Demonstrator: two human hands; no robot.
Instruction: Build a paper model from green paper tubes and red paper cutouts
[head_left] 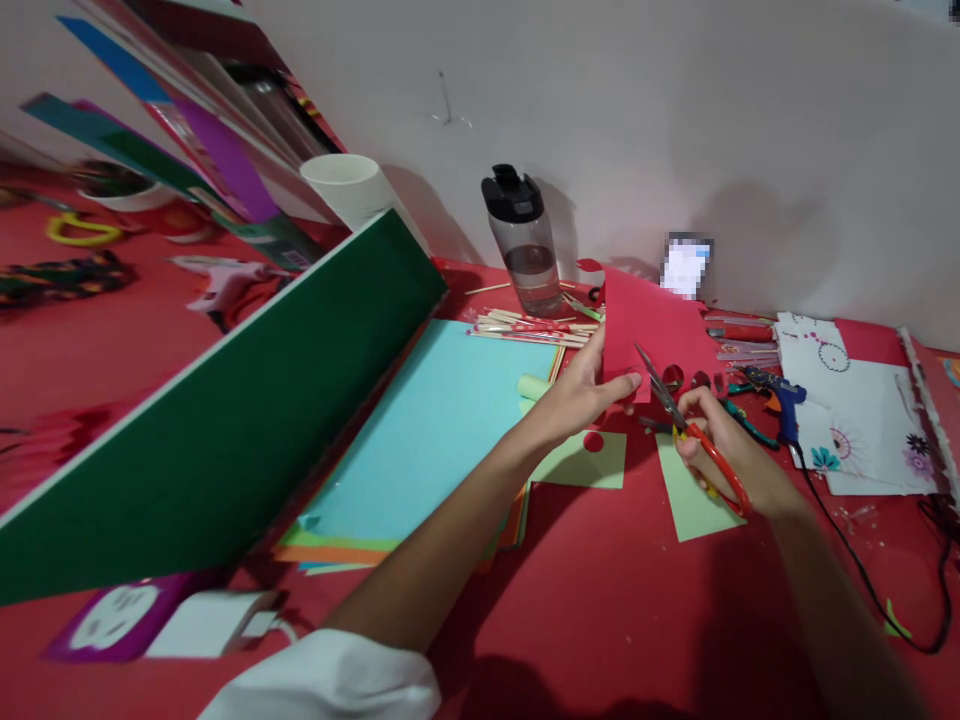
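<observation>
My left hand [592, 385] pinches a sheet of red paper [652, 325] by its lower left, thumb in front and fingers behind. Along the sheet's lower edge are rounded cut-outs. A pair of scissors [716, 465] with red and yellow handles is gripped in my right hand [724, 440]. Its blades point up and left across the lower part of the red sheet; whether they close on the paper I cannot tell. Below lie two light green paper pieces, one under my left hand [581, 470] with a small red paper disc [593, 442] on it, the other under the scissors [686, 510].
A stack of coloured paper [442, 400], light blue on top, lies left of my hands. A green board [247, 390] leans beside it. Behind stand a water bottle [525, 250] and a phone [685, 268]. Wooden sticks [525, 328] and a blue glue gun [784, 400] with its cord lie nearby.
</observation>
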